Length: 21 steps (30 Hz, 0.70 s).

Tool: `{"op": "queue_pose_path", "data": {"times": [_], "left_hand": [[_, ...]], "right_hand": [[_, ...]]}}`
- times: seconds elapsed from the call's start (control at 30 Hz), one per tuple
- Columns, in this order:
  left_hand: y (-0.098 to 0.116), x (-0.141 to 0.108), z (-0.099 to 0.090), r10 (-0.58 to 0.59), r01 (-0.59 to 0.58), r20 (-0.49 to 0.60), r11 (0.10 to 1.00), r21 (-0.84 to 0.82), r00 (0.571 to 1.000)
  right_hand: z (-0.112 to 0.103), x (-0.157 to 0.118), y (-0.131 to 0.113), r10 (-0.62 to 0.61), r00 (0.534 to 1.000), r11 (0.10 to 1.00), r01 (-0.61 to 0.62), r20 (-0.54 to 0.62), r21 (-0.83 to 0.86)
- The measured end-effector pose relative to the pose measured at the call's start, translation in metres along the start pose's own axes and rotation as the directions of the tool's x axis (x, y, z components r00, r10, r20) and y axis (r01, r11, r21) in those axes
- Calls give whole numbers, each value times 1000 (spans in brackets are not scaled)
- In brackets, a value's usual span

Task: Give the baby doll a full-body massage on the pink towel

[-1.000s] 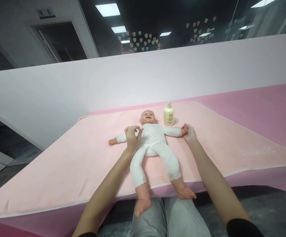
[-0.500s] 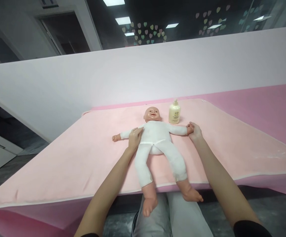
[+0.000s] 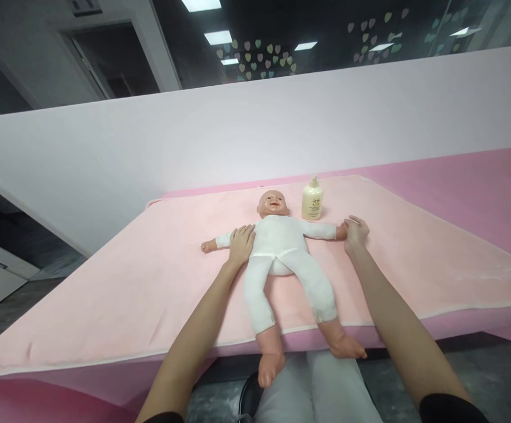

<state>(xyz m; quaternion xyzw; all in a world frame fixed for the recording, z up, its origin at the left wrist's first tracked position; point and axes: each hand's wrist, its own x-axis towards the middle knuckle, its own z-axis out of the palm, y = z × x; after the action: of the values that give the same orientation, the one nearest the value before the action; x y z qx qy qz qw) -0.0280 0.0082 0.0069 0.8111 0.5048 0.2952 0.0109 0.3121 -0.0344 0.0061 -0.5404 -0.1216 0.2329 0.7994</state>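
A baby doll [image 3: 279, 238] with a white cloth body lies on its back on a pink towel [image 3: 171, 276], its arms spread and its feet past the towel's near edge. My left hand [image 3: 241, 244] lies flat over the doll's upper arm beside its chest, fingers extended. On the right, my right hand [image 3: 356, 230] has its fingers curled at the doll's small hand [image 3: 342, 231], gripping it at the fingertips. Right of the doll's head stands a pale yellow pump bottle [image 3: 312, 201], upright, touched by neither hand.
Behind the towel rises a white partition [image 3: 255, 135], with dark glass bearing heart stickers above it. A pink cover [image 3: 480, 194] extends to the right and hangs over the front edge. My legs are below that edge.
My right hand has shifted slightly right, with the doll's hand moving a little the same way. My left hand's fingers look flatter and more spread on the doll's arm.
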Motion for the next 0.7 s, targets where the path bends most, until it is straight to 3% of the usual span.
{"op": "queue_pose_path", "data": {"times": [0.13, 0.23, 0.33, 0.4, 0.5, 0.57, 0.7], "left_hand": [[0, 1, 0, 10, -10, -4, 1000, -5, 1000], [1, 0, -1, 7, -7, -4, 1000, -9, 1000], [3, -1, -2, 8, -8, -8, 1000, -17, 1000], [4, -2, -3, 7, -7, -15, 1000, -19, 1000], [10, -2, -8, -2, 1, -28, 999, -34, 1000], [17, -3, -13, -8, 4, -46, 997, -81, 999], [35, -6, -27, -98, 95, -13, 984, -151, 995]], "right_hand": [[-8, -2, 1, -177, 984, 928, 166, -5, -332], [-13, -14, 1, -334, 943, 784, 276, -2, -556], [-19, -34, -1, -493, 870, 663, 365, -14, -653], [-27, -52, -5, -524, 852, 646, 397, 0, -652], [-46, -87, -10, -481, 865, 663, 467, 145, -586], [-60, -115, -13, -351, 892, 744, 450, 283, -494], [-75, -173, -18, -36, 905, 954, 158, 424, -254]]}}
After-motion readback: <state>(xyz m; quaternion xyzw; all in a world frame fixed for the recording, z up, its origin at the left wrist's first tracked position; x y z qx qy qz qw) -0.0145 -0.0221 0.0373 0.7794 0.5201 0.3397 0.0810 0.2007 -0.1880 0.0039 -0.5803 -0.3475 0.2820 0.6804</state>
